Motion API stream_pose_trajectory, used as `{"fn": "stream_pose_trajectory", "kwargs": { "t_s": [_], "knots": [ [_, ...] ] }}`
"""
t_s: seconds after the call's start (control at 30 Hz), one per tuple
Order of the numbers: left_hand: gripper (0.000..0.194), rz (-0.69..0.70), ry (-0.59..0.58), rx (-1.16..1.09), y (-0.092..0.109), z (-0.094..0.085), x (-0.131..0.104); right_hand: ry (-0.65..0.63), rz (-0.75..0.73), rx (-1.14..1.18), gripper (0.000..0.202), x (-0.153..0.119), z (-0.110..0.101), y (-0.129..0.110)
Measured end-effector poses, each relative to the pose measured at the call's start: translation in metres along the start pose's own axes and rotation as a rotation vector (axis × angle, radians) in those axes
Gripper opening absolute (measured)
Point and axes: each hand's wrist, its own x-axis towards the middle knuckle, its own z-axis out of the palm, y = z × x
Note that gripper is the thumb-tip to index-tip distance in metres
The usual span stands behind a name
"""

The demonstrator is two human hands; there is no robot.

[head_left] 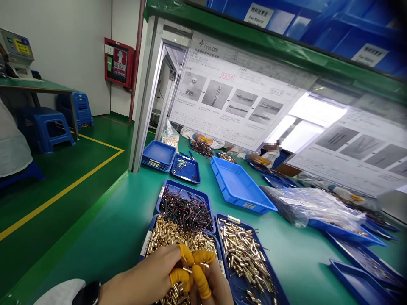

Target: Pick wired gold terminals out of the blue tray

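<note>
Yellow finger cots cover the fingertips of my left hand [173,269] and my right hand [211,277], which meet low in the middle of the view. The left fingers pinch a small shiny metal piece, mostly hidden between the tips. My right fingers are pinched together against it; what they grip is too small to make out. Right below both hands lies a blue tray [146,245] full of short brass tubes [178,232]. Beyond it, another tray [163,190] holds dark thin wired parts [186,209]. To the right, a long tray [270,271] contains brass tubes with wires [243,250].
A light blue bin [241,182] stands farther back, near stacked trays [159,153] and a small-parts tray [186,169]. Plastic bags [318,205] lie on the right. A metal post [146,93] rises at the table's left edge. Co-workers' gloved hands [205,139] show beyond hanging instruction sheets [235,84].
</note>
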Motion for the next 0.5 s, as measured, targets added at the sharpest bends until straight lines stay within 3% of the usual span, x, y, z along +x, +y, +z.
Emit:
{"fn": "stream_pose_trajectory", "kwargs": {
  "t_s": [0.17, 0.27, 0.5],
  "knots": [
    [0.015, -0.13, 0.11, -0.021, 0.003, -0.002, 0.007, 0.048, 0.063, -0.015, 0.033, 0.004, -0.009, -0.002],
    [0.018, -0.15, 0.115, -0.006, 0.004, -0.003, 0.009, -0.028, 0.114, -0.049, 0.033, 0.005, -0.013, -0.003],
    [0.026, -0.234, 0.082, -0.092, 0.01, -0.009, 0.008, -0.107, 0.056, -0.095, 0.042, 0.004, -0.008, 0.0]
  ]
}}
